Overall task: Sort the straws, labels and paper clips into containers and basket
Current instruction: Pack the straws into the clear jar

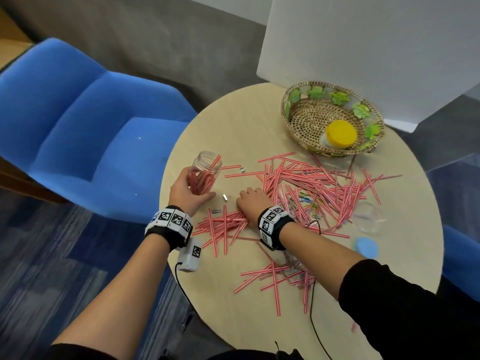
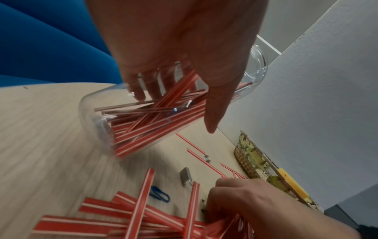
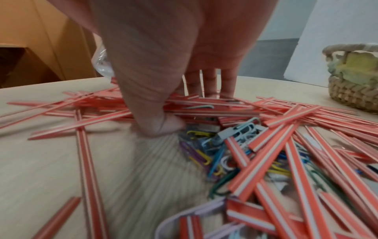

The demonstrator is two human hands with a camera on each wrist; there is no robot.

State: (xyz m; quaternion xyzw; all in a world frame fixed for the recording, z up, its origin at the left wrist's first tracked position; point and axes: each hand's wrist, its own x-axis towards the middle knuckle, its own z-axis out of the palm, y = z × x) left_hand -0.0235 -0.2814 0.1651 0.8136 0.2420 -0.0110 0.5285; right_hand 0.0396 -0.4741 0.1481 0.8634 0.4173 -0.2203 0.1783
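- Head view: left hand (image 1: 191, 189) wraps the clear jar (image 1: 205, 171), fingers curled round its wall, thumb on the near side; jar sits tilted with mouth toward the straw pile, I'd guess so the next batch slides in lengthwise
- jar is transparent plastic or glass (can't tell which), round, smooth, wide mouth; a bundle of straws already inside, one poking past the rim
- right hand (image 1: 253, 202) is down on the loose straws (image 1: 311, 185), fingers bent and bunched onto them, thumb tucked under; looks like raking a handful together, firm grip not confirmed
- straws: thin, straight, red with white stripes, light and slippery-looking; most are scattered across the round bench (image 1: 233, 320), so straw sorting is far from done
- right wrist view: paper clips (image 3: 206, 155) are tangled under the straws, coloured coated wire, mixed sizes; likely to ride along with any handful, so pick clean
- small grey metal-looking clips or tags (image 1: 225, 196) lie between the two hands; whether these are the labels I can't tell
- woven basket (image 1: 330, 118) at the far edge, coarse wicker with green leaf trim, holds a yellow-lidded jar (image 1: 339, 135)
- second clear container (image 1: 368, 216) and a blue lid (image 1: 366, 246) sit right of the pile, apart from each other
- bench is pale wood grain, smooth, so straws roll and slide easily
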